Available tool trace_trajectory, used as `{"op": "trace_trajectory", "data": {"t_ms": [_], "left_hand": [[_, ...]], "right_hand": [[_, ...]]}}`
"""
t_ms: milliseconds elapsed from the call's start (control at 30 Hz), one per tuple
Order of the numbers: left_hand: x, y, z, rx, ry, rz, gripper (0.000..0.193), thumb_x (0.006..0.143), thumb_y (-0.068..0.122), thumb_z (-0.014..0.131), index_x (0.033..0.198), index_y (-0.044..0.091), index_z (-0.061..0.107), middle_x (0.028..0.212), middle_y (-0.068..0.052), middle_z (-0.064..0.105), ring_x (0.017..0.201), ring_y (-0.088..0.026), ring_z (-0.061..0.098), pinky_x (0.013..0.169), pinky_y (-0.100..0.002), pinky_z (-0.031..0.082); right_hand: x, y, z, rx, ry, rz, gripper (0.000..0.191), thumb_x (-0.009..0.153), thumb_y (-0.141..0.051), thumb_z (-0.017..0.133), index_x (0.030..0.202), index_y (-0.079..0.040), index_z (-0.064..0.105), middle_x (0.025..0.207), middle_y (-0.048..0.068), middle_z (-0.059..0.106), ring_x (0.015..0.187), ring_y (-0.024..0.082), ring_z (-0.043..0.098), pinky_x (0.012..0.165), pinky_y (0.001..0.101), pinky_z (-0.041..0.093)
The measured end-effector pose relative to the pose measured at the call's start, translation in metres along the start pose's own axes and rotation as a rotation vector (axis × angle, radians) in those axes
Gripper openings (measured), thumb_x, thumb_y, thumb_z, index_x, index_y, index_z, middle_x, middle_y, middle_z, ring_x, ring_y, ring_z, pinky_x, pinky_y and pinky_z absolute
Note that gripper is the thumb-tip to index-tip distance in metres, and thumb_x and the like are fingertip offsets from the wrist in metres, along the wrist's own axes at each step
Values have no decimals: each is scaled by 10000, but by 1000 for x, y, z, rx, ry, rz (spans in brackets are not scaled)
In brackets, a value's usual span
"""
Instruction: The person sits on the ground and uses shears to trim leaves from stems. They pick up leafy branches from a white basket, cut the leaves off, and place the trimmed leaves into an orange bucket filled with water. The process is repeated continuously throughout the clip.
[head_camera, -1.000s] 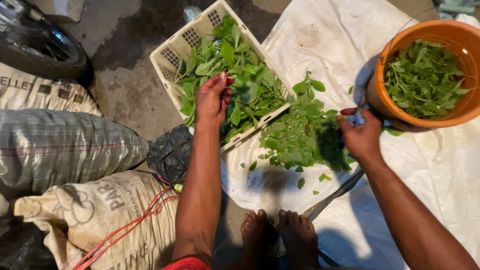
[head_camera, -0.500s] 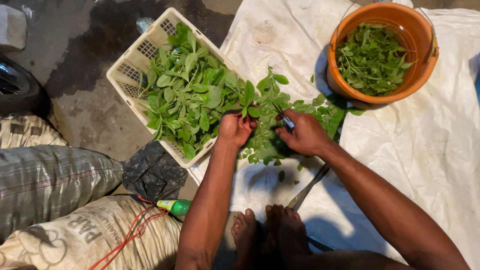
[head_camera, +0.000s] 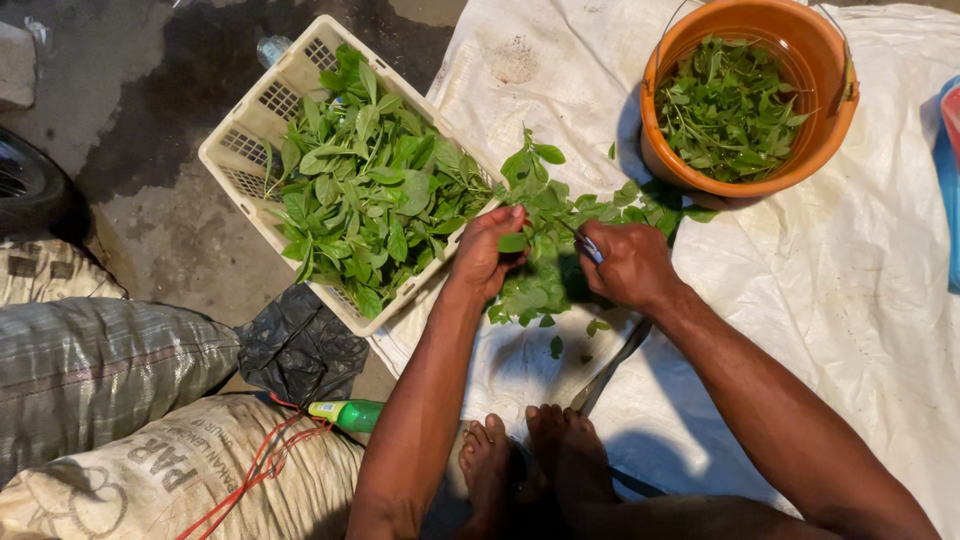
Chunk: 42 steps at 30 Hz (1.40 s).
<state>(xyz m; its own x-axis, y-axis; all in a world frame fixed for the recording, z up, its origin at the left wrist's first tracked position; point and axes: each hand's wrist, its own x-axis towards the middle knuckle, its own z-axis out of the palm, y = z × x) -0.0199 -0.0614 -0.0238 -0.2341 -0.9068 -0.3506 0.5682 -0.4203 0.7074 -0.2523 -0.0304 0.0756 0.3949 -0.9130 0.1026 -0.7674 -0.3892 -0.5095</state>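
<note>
Head view: we see the left hand (head_camera: 485, 255) pinching a leafy sprig (head_camera: 530, 190) over the white sheet (head_camera: 850, 300), the right hand (head_camera: 628, 265) closed on a small blade (head_camera: 588, 247), basket (head_camera: 250, 150) and orange bucket (head_camera: 750, 180) flanking within reach, presumably for unsorted and trimmed greens.

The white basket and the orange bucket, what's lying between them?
In the head view, between the white basket and orange bucket lies white sheeting with a loose leaf pile.
</note>
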Motion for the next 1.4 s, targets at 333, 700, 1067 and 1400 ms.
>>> {"op": "trace_trajectory", "data": {"t_ms": [333,700,1067,1400], "left_hand": [[5,-3,14,83,160,341,182,973,207,736,1085,63,728,957,3,712,800,-86,629,677,-227,475],[-5,-6,17,-130,111,369,172,984,196,729,1102,70,710,947,3,689,834,-100,611,720,-256,481],[-3,-34,32,-155,146,339,233,970,211,746,1135,52,707,997,-9,707,814,-84,597,693,-234,456],[-11,-15,30,414,493,560,172,974,141,740,1053,-9,715,872,-40,713,733,-88,640,669,-229,526]], "right_hand": [[0,-3,-2,189,-180,-176,337,759,-177,795,1072,-90,704,900,131,731,802,355,699,713,478,549],[-5,-9,10,143,-97,42,191,821,-223,751,908,-75,667,720,181,689,710,402,689,663,505,542],[10,-18,36,274,8,283,290,818,-216,747,1014,-24,653,719,222,684,698,424,690,698,501,550],[9,-15,38,290,-29,360,236,811,-151,723,1027,-62,687,633,179,671,602,323,659,627,448,524]]}}
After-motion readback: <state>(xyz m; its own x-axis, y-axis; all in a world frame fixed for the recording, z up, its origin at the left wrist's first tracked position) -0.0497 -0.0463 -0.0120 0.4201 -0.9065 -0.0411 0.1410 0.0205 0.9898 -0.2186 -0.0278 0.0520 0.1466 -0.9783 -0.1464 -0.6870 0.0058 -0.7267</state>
